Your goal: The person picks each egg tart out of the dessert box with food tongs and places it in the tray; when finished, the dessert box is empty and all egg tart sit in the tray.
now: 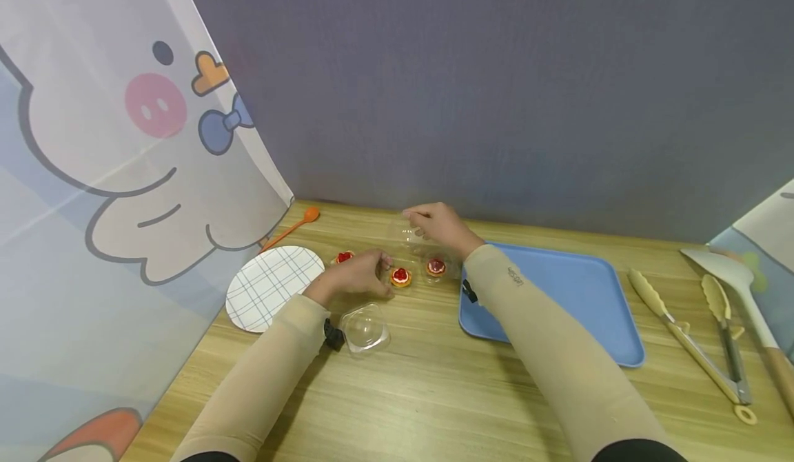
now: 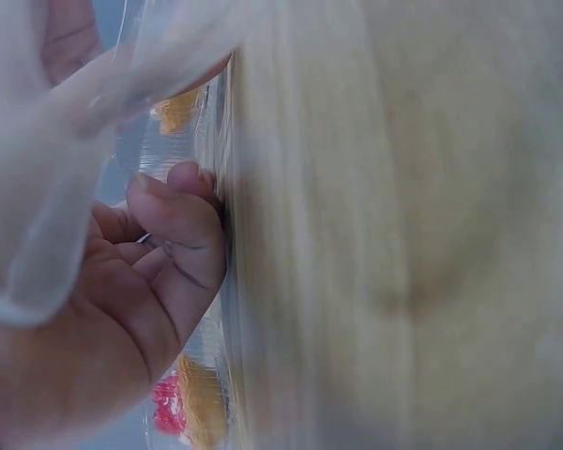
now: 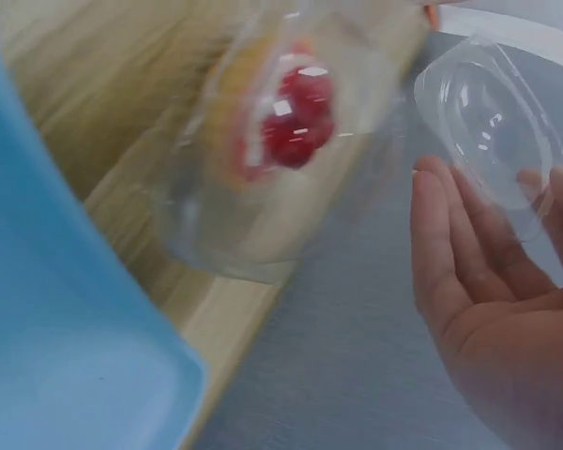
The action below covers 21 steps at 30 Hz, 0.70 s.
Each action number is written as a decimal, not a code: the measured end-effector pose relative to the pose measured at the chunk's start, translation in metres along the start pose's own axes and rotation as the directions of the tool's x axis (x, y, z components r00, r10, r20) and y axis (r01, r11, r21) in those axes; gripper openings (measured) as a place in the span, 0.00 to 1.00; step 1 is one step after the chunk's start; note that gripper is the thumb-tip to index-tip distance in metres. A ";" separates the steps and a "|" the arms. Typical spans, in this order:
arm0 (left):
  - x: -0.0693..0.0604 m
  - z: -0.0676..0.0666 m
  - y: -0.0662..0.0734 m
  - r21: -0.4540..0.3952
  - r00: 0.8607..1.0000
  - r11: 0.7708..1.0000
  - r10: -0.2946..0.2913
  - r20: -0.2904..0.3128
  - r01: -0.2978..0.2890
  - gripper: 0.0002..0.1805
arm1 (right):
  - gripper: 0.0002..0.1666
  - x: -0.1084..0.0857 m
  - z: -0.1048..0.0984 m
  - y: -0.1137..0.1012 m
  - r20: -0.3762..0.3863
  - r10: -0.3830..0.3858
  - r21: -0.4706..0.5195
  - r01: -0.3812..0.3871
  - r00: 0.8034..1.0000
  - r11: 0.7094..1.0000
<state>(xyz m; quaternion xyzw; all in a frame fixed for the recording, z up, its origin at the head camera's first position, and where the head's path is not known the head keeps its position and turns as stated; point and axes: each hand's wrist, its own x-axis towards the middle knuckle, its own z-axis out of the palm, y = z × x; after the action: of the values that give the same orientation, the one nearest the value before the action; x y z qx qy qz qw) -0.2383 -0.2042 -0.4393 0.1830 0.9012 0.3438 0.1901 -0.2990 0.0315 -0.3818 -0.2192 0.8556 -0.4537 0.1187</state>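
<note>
Left of one blue tray (image 1: 558,289) were three fruit tarts (image 1: 400,277), at least two clear plastic lids (image 1: 366,327), one checked plate (image 1: 273,286), one orange spoon (image 1: 311,214); right, one spatula (image 1: 728,269), one tongs (image 1: 733,352).

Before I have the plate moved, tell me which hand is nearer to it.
Left. The left hand is just to the plate's right; the right hand is farther right and farther back, holding a clear lid.

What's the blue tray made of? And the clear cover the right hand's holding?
The blue tray looks like smooth, fairly matt plastic, evenly coloured with rounded corners, though painted metal is possible. The clear cover seems thin, glossy plastic: it's see-through and glints.
</note>
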 end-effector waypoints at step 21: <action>-0.005 -0.004 0.006 0.008 0.999 0.999 -0.044 0.016 0.044 0.43 | 0.13 -0.085 0.027 -0.008 0.273 -0.123 -0.325 0.212 0.954 0.922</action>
<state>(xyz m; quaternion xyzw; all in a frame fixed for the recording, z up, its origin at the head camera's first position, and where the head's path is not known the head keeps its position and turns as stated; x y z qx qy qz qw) -0.2345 -0.2049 -0.4313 0.1668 0.9047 0.3347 0.2042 -0.2119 0.0487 -0.3906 -0.3646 0.8790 -0.2715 0.1438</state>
